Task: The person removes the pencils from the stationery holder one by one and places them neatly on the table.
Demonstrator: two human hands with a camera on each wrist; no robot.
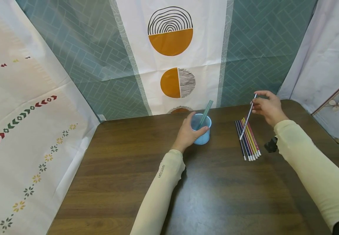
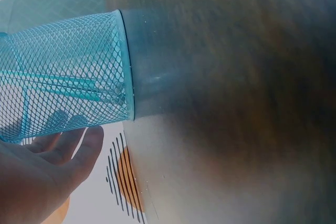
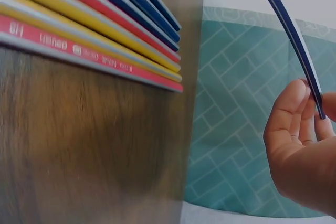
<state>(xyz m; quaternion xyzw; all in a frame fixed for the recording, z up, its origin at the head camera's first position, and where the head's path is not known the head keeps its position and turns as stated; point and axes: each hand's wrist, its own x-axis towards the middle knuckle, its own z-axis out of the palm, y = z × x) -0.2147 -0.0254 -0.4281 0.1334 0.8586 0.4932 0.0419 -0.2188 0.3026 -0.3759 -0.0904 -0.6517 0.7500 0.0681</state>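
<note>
A light blue mesh pencil cup (image 1: 202, 139) stands upright near the table's back edge. My left hand (image 1: 186, 133) holds it from the left, thumb on the near side and fingers round the far side. Green sticks, seemingly pencils (image 1: 206, 112), lean inside the cup; their exact number cannot be told. In the right wrist view, my right hand (image 3: 302, 145) pinches a dark blue pencil (image 3: 289, 24) near one end. That pencil slants down over a row of dark blue, red and yellow pencils (image 1: 253, 138) lying side by side on the table.
The brown wooden table (image 1: 122, 169) meets a green and white patterned cloth (image 1: 246, 42) at its back. White cloths hang at both sides. A small black object (image 1: 271, 145) shows beside the right sleeve.
</note>
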